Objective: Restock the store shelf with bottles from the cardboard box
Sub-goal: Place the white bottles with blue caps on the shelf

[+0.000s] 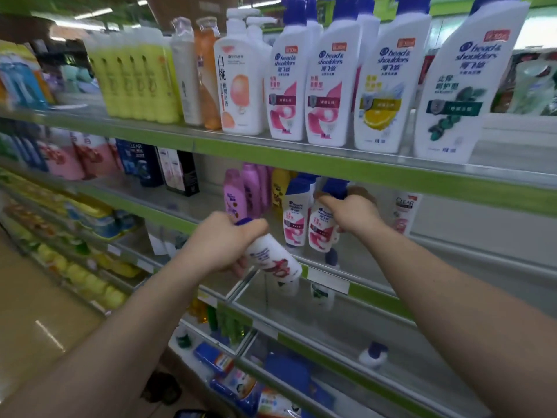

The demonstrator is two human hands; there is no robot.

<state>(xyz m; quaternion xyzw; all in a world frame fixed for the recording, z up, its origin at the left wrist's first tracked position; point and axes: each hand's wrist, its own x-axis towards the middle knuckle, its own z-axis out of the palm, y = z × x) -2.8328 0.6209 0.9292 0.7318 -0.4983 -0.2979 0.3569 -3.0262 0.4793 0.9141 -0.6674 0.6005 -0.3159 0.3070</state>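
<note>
My left hand [221, 241] grips a small white shampoo bottle [275, 260] with a blue cap and pink label, tilted in front of the middle shelf [180, 220]. My right hand [351, 214] is closed around the blue cap of a second white and pink bottle [321, 229], which stands upright on that shelf. A matching bottle [297, 214] stands just to its left. The cardboard box is out of view.
Large white shampoo bottles [388, 86] line the top shelf [301, 159]. Pink and purple bottles [241, 191] stand at the back left of the middle shelf, a white bottle [404, 212] at the right. Lower shelves [331, 348] hold a few small bottles. Aisle floor [36, 312] lies at the left.
</note>
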